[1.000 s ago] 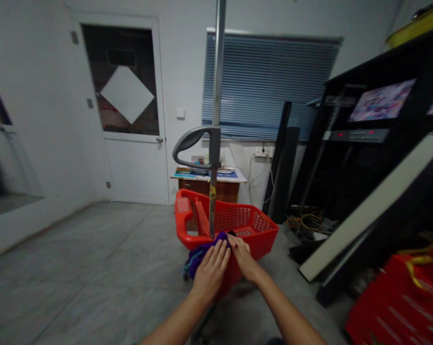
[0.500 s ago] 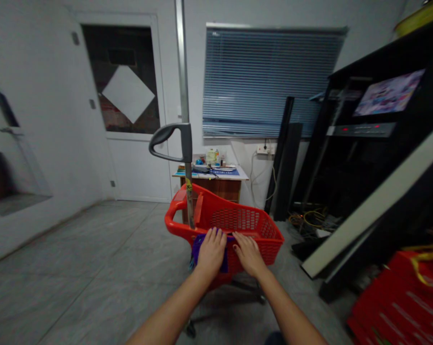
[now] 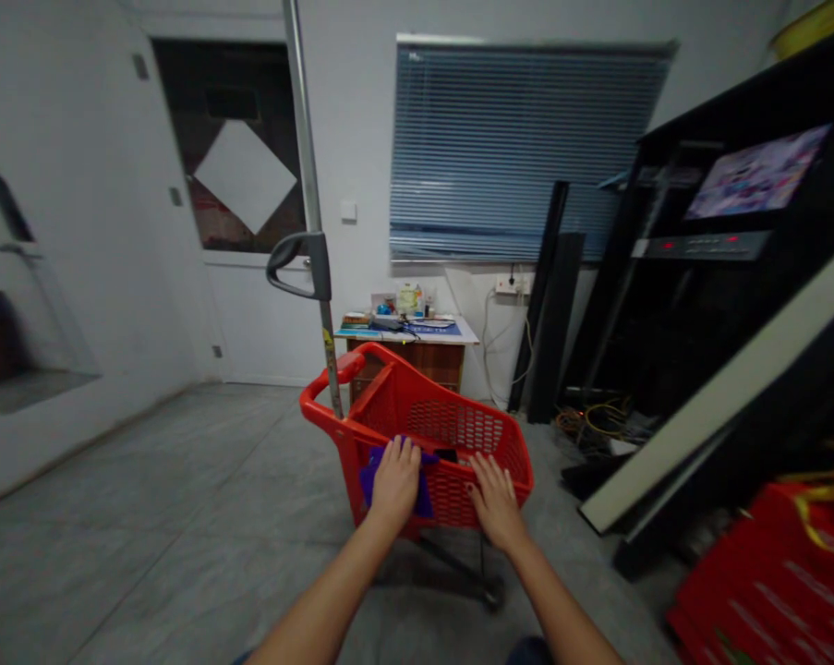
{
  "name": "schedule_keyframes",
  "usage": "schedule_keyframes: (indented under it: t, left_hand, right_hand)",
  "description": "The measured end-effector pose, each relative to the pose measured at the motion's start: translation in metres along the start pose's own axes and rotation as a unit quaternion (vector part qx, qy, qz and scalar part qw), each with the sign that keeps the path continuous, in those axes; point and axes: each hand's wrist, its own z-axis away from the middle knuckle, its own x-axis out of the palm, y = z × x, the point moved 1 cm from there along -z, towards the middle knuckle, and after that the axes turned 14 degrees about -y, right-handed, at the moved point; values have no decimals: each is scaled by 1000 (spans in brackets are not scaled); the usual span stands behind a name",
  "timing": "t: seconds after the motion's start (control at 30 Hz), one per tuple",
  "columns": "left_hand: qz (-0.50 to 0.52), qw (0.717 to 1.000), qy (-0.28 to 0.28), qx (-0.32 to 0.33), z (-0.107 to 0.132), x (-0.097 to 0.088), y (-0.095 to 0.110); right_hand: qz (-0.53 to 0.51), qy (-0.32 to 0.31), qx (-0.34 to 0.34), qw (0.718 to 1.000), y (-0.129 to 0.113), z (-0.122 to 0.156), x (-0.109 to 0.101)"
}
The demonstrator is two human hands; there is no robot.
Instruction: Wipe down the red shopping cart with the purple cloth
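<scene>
Purple fabric cloth (image 3: pixel 373 475) lies under the left hand (image 3: pixel 397 476) on a red plastic cart (image 3: pixel 411 392)

Work on the cart looks under way, judging by the cloth set against its near side. How much is done cannot be told, since the red plastic bears no clear trace; what is left is equally unclear. At the left end, the looped handle (image 3: pixel 314 403) has no cloth on it, and beside it stands a tall silver metal pole (image 3: pixel 304 120) with a grey plastic grip (image 3: pixel 323 266).

Further right, the cloth hangs over the near rim and down the outer wall, directly beneath the left hand and showing on both sides of it. That hand lies flat-palmed over it, fingertips at the rim; whether the fingers close on the fabric is hidden. Behind the cart is a brown wooden bench (image 3: pixel 427 362) with a pale top, small articles upon it.

Just right of the left hand, a small black object (image 3: pixel 447 454) shows at the rim, too indistinct to identify. Next comes the right hand (image 3: pixel 498 499), open with fingers spread, resting at the perforated near wall's rim near the cart's front end. It holds nothing visible; the cloth lies to its left, apart from it.
</scene>
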Motion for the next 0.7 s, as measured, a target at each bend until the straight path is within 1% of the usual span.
schedule_keyframes:
  t: [0.07, 0.13, 0.2, 0.27, 0.33, 0.43, 0.5, 0.6, 0.67, 0.7]
  left_hand:
    - [5, 1000, -20, -7, -10, -17, -11]
    - [-11, 998, -35, -50, -22, -41, -31]
    - [-22, 997, -25, -72, -33, -64, -50]
    - [-27, 997, -12, -70, -44, -77, -63]
    - [-20, 996, -15, -86, -51, -79, -67]
    - [2, 990, -40, -135, -56, -67, -69]
    - [9, 987, -48, -151, -55, -59, -72]
    - [10, 989, -53, -140, -48, -53, -75]
    - [1, 991, -44, -127, -41, -51, -71]
    - [-7, 991, -35, -126, -37, -48, -65]
  right_hand:
    - [-3, 5, -1, 1000, -4, -1, 3]
    - [-3, 11, -1, 1000, -6, -1, 5]
    - [-2, 18, -1, 1000, -8, -1, 7]
    - [-5, 19, -1, 1000, -10, -1, 7]
    - [-9, 14, -6, 1000, -11, 0, 7]
    - [-15, 5, -11, 1000, -11, 1, 5]
    - [-20, 1, -11, 1000, -9, 2, 5]
    - [-20, 6, -10, 1000, -8, 1, 6]
    - [-15, 11, -8, 1000, -8, 1, 7]
    - [-12, 14, -8, 1000, -8, 1, 8]
